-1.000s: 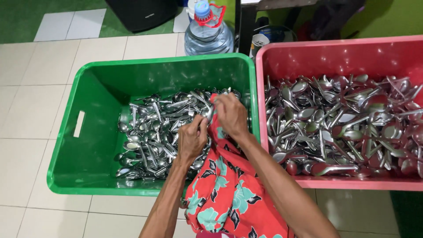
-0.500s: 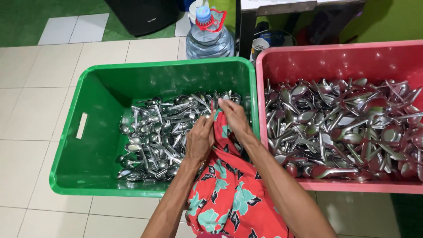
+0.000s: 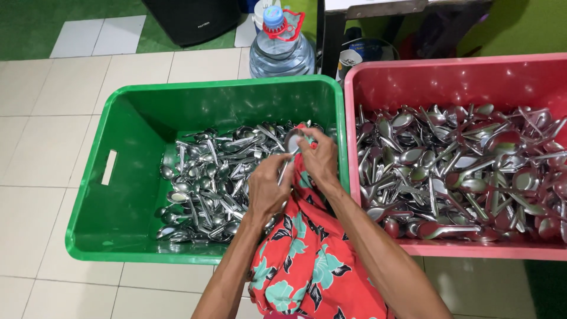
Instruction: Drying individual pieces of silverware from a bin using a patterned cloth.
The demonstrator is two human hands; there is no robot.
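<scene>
Wiping looked like the step in hand: the left hand (image 3: 267, 190) gripped a spoon (image 3: 290, 146) by its handle, while the right hand (image 3: 318, 158) pinched the red floral cloth (image 3: 307, 260) against the bowl. The spoon sat over the green crate (image 3: 118, 195), above its pile of spoons (image 3: 207, 183). Next would likely call for a firm rub around the bowl. It looked shiny, steel, slightly wet.

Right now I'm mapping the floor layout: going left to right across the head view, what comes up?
Tiled floor → green crate → left hand → right hand → pink crate.
</scene>
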